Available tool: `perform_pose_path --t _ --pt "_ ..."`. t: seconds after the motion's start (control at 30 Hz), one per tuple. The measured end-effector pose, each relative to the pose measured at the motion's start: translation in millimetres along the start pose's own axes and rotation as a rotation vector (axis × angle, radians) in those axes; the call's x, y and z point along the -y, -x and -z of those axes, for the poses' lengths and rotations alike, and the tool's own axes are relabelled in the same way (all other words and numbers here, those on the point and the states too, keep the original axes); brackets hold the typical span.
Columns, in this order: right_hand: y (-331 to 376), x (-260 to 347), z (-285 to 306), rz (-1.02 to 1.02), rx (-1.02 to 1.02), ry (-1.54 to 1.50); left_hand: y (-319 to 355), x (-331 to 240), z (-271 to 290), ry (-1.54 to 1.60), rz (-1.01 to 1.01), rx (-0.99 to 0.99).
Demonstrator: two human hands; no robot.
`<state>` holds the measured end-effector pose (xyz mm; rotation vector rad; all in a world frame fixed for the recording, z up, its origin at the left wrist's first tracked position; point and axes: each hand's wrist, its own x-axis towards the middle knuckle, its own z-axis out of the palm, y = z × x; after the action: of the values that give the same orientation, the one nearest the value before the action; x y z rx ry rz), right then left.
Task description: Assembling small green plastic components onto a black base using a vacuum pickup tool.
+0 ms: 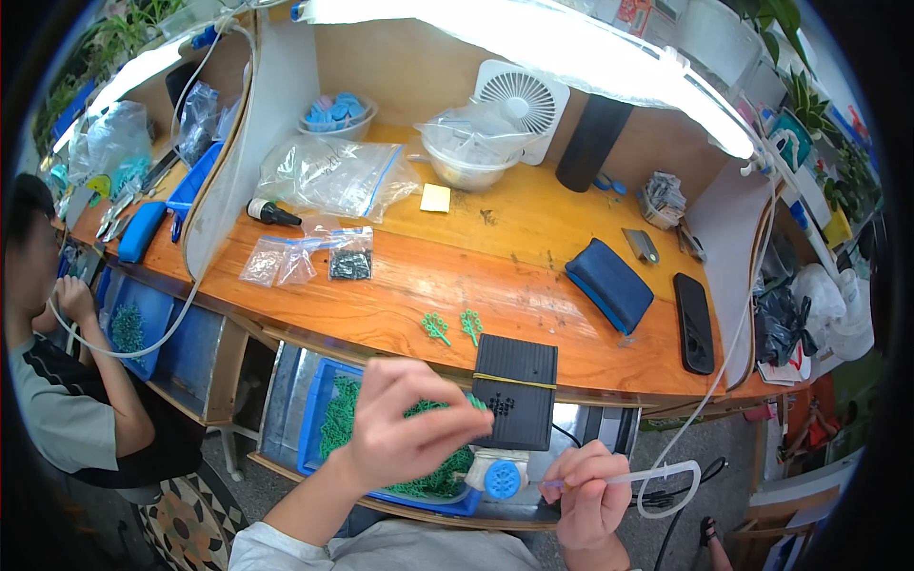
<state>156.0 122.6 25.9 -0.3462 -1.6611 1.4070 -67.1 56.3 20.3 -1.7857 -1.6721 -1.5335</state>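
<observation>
My left hand (405, 419) is raised over the drawer, its fingertips pinched on a small green piece (476, 403). In my right hand (590, 485) is a thin pen-like tool whose purplish tip (554, 484) points left; a translucent hose (666, 468) loops off to its right. Between and behind the hands sits a black box (519, 419) with a yellow rubber band round it. A round blue disc (502, 479) on a whitish block lies between my hands. Under my left hand, a blue tray (314, 409) holds a heap of green pieces (338, 419). Two green branch-shaped pieces (436, 328) rest on the tabletop.
Across the wooden table (409, 285) lie zip bags (328, 176), a dark bottle (271, 212), a yellow pad (435, 198), a blue pouch (609, 285) and a black phone (693, 324). Bowls and a white fan (524, 100) stand behind. Another person (76, 381) sits at left.
</observation>
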Motion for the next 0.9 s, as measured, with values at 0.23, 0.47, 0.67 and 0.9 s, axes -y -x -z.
perform_pose_path --t 0.23,0.47,0.67,0.9 --pt "-9 -5 2 0.013 0.021 0.0 15 -31 -3 0.188 -0.094 0.232" --pt "-8 -6 3 0.013 0.002 0.006 20 -26 3 0.186 -0.137 0.376" --pt "-9 -6 3 0.01 0.01 0.005 22 -25 8 0.189 -0.11 0.447" --pt "-13 0 0 0.001 0.002 0.012 35 -24 9 0.045 -0.197 0.389"
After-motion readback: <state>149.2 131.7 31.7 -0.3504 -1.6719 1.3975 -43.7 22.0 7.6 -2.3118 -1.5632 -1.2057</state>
